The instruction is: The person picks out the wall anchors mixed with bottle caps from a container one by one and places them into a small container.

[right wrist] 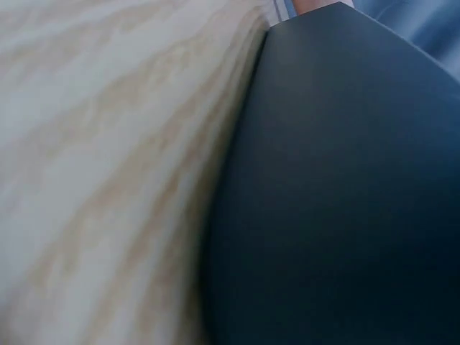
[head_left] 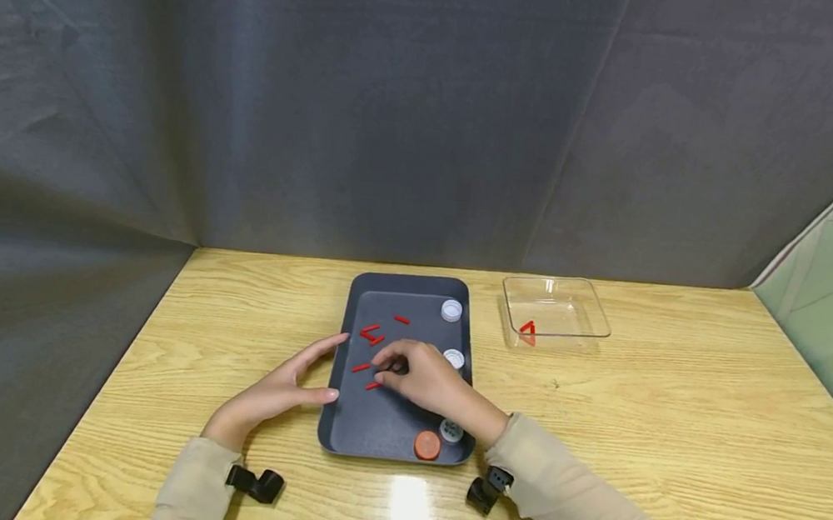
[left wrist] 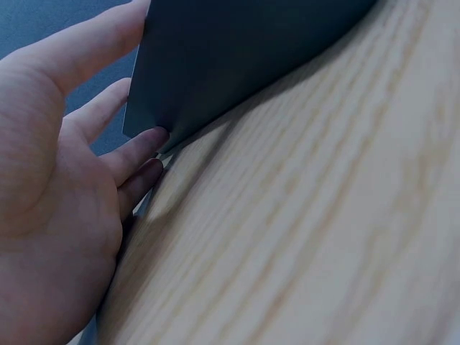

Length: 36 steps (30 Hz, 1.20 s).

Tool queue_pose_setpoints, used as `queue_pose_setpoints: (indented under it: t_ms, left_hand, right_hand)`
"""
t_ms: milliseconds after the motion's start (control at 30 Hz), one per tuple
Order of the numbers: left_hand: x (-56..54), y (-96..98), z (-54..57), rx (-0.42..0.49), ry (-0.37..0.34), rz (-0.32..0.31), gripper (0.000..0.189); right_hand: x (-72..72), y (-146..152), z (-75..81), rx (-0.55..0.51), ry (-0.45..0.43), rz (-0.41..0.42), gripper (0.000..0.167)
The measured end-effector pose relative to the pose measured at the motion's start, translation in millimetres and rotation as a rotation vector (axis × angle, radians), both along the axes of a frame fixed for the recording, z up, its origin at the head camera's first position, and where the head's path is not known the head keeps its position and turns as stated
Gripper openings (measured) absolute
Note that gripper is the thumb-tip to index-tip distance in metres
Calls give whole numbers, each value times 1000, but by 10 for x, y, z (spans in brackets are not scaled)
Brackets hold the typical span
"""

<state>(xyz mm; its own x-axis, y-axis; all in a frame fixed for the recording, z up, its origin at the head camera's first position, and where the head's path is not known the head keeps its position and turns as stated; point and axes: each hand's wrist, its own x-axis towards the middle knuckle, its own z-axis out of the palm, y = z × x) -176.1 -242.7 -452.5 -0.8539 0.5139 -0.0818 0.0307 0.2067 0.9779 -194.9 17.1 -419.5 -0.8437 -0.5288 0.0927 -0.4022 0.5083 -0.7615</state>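
Several small red sticks [head_left: 370, 328] lie scattered over a dark grey tray [head_left: 383, 448]. Above the tray's middle is my right hand [head_left: 424, 375], its thumb and index finger bent toward each other with a gap between the tips. One red stick [head_left: 373, 386] lies right by that thumb; another stick [head_left: 361, 368] is just left of the fingertips. My left hand [head_left: 276, 393] rests at the tray's left edge, thumb and fingers spread. In the left wrist view, the left hand's [left wrist: 65, 187] fingertips touch the tray's outer wall [left wrist: 215, 65]. The right wrist view shows only the tray's side [right wrist: 338, 172] near the table.
Along the tray's right side sit round caps: a white cap [head_left: 452, 310], a second white cap [head_left: 454, 357], a marked cap [head_left: 451, 432] and an orange cap [head_left: 427, 445]. A clear box [head_left: 570, 308] with red sticks [head_left: 528, 329] stands at the back right on the wooden table [head_left: 672, 419].
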Motion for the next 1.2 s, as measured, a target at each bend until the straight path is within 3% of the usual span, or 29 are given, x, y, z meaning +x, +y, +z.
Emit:
queue_pose_setpoints:
  t_ms: [367, 700, 1200]
  left_hand:
    - [-21, 1, -16, 1, -11, -3, 79]
    - [-8, -2, -5, 3, -2, -2, 79]
    - [-3, 6, 9, 4, -5, -1, 80]
  right_hand:
    - [0, -36, -74, 70, 29, 25, 13]
    - [3, -70, -99, 204, 105, 31, 9]
    - [22, -104, -60, 284, 103, 13, 9]
